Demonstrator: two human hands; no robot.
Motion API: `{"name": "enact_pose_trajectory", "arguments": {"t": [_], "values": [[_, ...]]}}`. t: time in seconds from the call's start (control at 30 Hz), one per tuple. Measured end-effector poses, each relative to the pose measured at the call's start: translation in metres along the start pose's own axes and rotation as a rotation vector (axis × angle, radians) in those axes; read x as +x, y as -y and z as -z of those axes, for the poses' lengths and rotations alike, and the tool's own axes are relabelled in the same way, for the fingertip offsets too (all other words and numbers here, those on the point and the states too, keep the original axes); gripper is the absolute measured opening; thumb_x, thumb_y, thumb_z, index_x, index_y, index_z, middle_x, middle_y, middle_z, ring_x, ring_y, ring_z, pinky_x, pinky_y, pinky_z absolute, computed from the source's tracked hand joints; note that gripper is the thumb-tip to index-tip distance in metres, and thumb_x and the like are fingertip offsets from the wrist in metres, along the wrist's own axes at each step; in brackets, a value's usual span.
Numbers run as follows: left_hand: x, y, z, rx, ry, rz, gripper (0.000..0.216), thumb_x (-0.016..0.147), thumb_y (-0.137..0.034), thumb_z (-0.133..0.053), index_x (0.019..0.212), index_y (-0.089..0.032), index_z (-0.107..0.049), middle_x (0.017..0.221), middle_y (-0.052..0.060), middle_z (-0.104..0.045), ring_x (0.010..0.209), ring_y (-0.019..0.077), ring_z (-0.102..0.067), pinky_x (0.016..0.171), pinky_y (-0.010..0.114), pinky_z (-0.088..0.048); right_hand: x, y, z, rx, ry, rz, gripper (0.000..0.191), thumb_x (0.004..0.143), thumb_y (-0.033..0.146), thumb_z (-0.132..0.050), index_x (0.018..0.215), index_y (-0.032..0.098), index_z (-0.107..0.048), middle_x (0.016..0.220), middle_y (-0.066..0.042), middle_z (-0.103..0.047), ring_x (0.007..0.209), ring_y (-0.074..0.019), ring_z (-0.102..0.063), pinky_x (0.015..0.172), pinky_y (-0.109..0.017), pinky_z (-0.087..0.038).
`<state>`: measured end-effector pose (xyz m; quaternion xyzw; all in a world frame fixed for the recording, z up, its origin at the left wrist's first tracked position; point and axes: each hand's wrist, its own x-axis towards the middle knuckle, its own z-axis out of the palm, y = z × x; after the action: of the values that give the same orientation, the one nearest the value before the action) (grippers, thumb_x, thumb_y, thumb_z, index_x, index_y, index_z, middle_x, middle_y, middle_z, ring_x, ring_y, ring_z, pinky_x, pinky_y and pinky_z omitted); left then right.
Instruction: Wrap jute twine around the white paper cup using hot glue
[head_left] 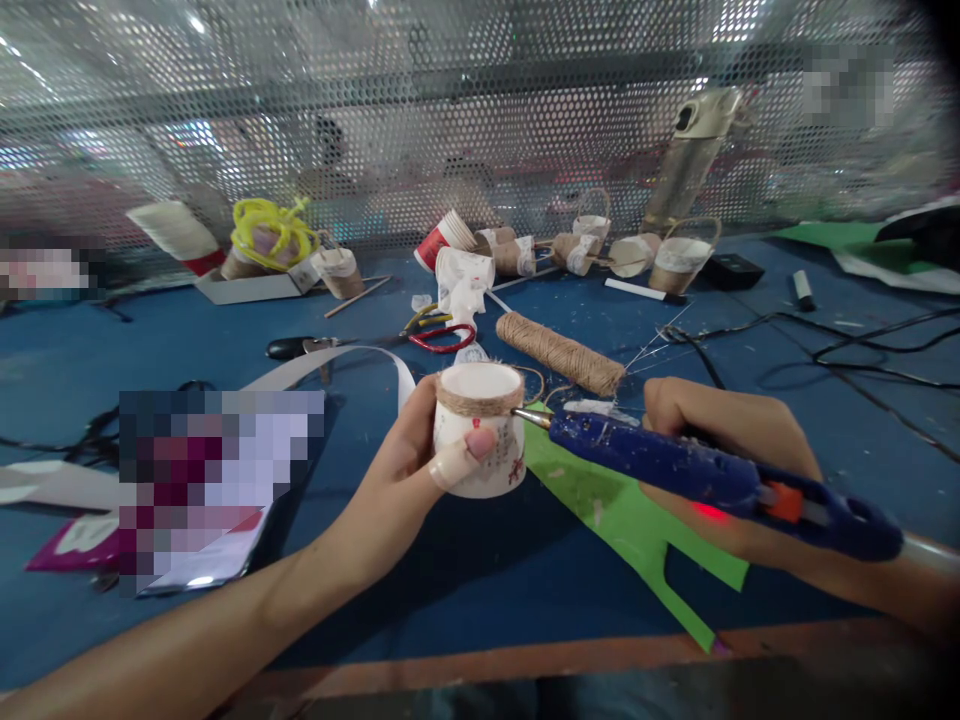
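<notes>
Left of the cup [480,428], a pixelated patch [217,480] blots out most of a sheet [71,545]. Behind the cup, the fingers of the left hand [397,470] are hidden; the cup's red print is too small to read. Right of the cup, the glue gun [705,478] covers the palm of the right hand [727,425].

The left hand [405,465] grips a small white paper cup [480,440] banded with twine at its rim. The right hand [731,455] holds a blue glue gun [712,475], its nozzle touching the twine band. A twine spool [561,352] lies just behind on the blue table [465,590].
</notes>
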<state>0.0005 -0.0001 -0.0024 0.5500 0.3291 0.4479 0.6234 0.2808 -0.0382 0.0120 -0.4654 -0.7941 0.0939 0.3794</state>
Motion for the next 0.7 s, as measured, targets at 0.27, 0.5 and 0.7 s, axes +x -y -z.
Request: {"name": "enact_pose_trajectory", "arguments": {"t": [0.27, 0.5, 0.7], "values": [[-0.0014, -0.0016, -0.001, 0.041, -0.015, 0.028, 0.034, 0.098, -0.045, -0.076, 0.128, -0.03, -0.077, 0.13, 0.004, -0.079, 0.122, 0.0322, -0.07, 0.098, 0.037, -0.059, 0.0001, 0.0054, 0.0005, 0.004, 0.009, -0.021, 0.033, 0.075, 0.013, -0.065, 0.077, 0.028, -0.036, 0.067, 0.008, -0.045, 0.056, -0.0137, -0.042, 0.056, -0.028, -0.031], [-0.0035, 0.0014, 0.0045, 0.023, -0.013, 0.018, 0.043, 0.101, -0.051, -0.067, 0.138, -0.03, -0.074, 0.138, 0.006, -0.079, 0.134, 0.0389, -0.066, 0.111, 0.046, -0.054, 0.0043, 0.0028, 0.0017, 0.004, 0.0, -0.039, 0.03, 0.079, 0.017, -0.066, 0.073, 0.027, -0.038, 0.062, 0.009, -0.045, 0.052, -0.0123, -0.039, 0.054, -0.028, -0.03], [-0.0016, 0.0022, 0.0054, 0.044, 0.019, 0.029, 0.045, 0.102, -0.053, -0.066, 0.141, -0.032, -0.073, 0.141, 0.006, -0.076, 0.139, 0.0394, -0.063, 0.112, 0.045, -0.053, 0.0057, 0.0029, 0.0009, 0.001, -0.001, -0.059, 0.03, 0.081, 0.019, -0.066, 0.073, 0.027, -0.038, 0.063, 0.009, -0.044, 0.054, -0.0116, -0.039, 0.054, -0.027, -0.029]]}}
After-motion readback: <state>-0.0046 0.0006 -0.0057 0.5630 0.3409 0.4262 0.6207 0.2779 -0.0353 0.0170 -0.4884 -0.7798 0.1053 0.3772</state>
